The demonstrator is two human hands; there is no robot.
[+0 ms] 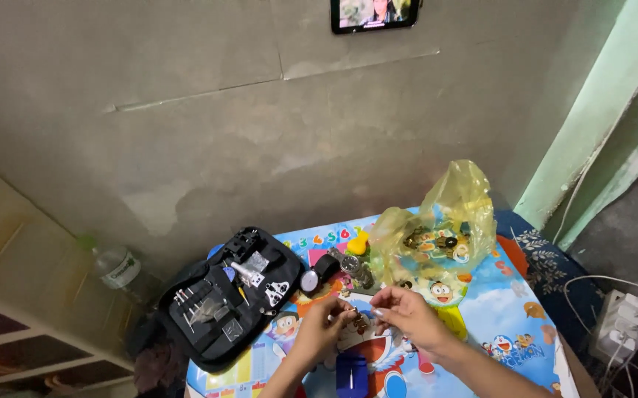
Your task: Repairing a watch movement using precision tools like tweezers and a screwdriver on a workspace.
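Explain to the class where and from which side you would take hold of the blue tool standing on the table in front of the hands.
Probably the blue tool is best gripped across its two upright side walls, coming straight down from above. It stands upright with its top free, while the left hand and right hand crowd the space behind it.

Tabletop [510, 309] is showing glossy printed plastic. Yellow bag [455, 203] is looking thin, shiny, crinkled plastic. Black tool case [186, 335] is reading as matt fabric, its tools [249, 273] glinting metal. Wall [260, 133] is looking rough, matt.
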